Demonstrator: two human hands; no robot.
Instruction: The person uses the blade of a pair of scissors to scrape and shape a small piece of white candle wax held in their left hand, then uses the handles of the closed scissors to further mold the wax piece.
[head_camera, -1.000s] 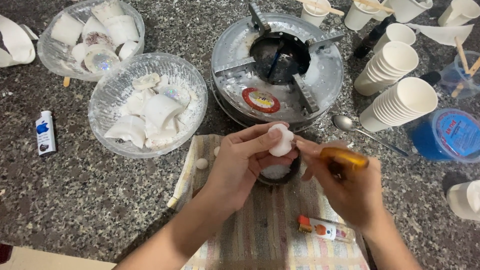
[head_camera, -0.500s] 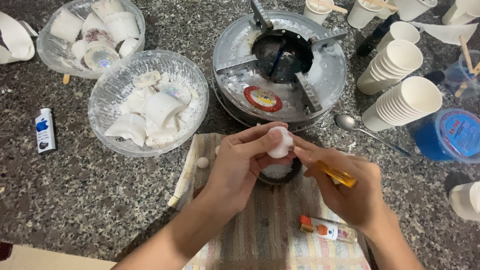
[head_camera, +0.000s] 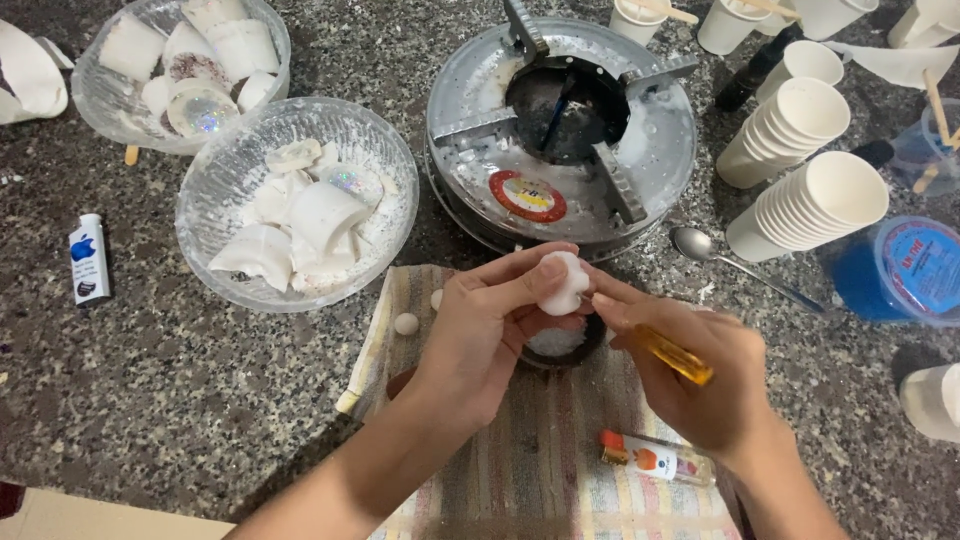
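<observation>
White lump (head_camera: 566, 283), one, centre of frame, pinched in left hand (head_camera: 490, 335) fingertips above small dark bowl (head_camera: 560, 345); right hand (head_camera: 700, 385) touching it from the right, closed round an amber-handled tool (head_camera: 675, 355) slanting to lower right. Glass bowls (head_camera: 295, 205): two, upper left. Paper cup stacks (head_camera: 810, 205): two clear, upper right. Desk (head_camera: 150, 400): speckled stone

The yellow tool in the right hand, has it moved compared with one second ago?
Yes. The yellow tool sat level then, near the metal spoon. Now it tilts down to the right, lower and farther from the spoon, in the right hand.
</observation>
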